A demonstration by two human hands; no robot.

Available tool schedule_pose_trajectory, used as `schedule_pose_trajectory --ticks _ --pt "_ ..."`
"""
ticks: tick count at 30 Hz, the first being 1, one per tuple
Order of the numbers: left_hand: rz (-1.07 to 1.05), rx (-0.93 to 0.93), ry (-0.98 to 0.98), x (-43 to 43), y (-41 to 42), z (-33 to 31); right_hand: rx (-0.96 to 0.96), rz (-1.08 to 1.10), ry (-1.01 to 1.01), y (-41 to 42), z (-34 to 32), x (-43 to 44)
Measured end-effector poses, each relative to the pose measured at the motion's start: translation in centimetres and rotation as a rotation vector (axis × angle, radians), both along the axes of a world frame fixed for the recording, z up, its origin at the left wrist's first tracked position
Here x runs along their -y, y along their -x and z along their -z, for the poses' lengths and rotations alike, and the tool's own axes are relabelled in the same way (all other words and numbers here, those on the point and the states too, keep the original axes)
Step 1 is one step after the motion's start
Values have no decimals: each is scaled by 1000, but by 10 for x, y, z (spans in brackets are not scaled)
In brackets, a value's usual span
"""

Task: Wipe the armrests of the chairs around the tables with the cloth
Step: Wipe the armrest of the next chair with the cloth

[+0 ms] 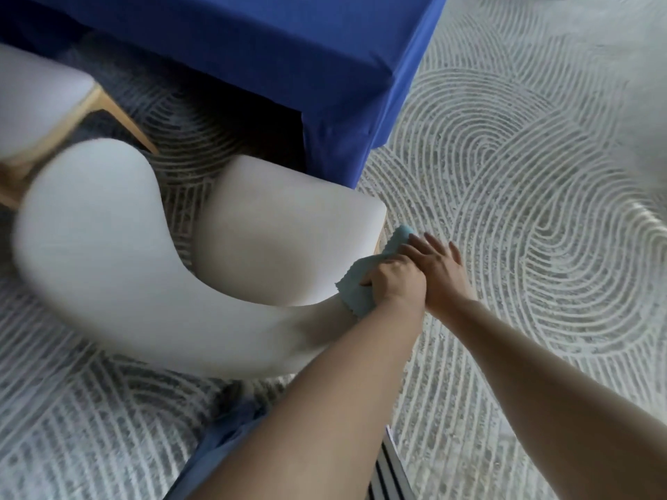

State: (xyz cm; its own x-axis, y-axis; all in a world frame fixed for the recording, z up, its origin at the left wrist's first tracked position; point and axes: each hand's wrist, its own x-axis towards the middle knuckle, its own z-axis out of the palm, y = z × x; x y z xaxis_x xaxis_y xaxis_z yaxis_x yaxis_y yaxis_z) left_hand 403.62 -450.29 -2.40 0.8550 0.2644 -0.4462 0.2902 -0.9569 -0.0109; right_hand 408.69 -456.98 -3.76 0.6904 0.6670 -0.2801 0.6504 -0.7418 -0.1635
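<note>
A white upholstered chair (90, 247) with a curved back that wraps round into armrests stands before a table. Its seat (274, 240) faces the table. A light blue cloth (355, 288) lies over the chair's right armrest end. My left hand (391, 279) grips the cloth with curled fingers and presses it on the armrest. Just to the right, my right hand (438, 267) touches the left one, its fingers straight and reaching toward the cloth's far end (400, 235). The armrest under the cloth is hidden.
The table wears a blue tablecloth (288, 48) that hangs down to its corner just beyond the seat. A second white chair (36, 95) with a wooden frame stands at the left. A grey patterned carpet (523, 175) covers the floor to the right.
</note>
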Motion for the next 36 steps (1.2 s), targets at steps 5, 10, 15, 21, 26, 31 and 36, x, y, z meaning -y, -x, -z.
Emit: schedule_pose_trajectory --ticks 5,10,15,21,26,31,36 --pt "45 52 21 -7 45 -6 98 -11 39 47 -18 -5" --pt "58 109 26 -19 88 -6 145 18 10 93 -32 -13" --pt "120 165 81 -35 130 -15 226 51 -2 138 -33 -23" --pt "185 252 -11 -64 178 -5 277 130 5 186 -35 -43" --pt "256 276 -80 -90 203 -15 326 209 -61 220 -35 -60" --pt "340 381 -18 -124 229 -15 354 283 -143 248 -29 -85" --pt "500 581 43 -159 249 -10 362 278 -133 269 -25 -108"
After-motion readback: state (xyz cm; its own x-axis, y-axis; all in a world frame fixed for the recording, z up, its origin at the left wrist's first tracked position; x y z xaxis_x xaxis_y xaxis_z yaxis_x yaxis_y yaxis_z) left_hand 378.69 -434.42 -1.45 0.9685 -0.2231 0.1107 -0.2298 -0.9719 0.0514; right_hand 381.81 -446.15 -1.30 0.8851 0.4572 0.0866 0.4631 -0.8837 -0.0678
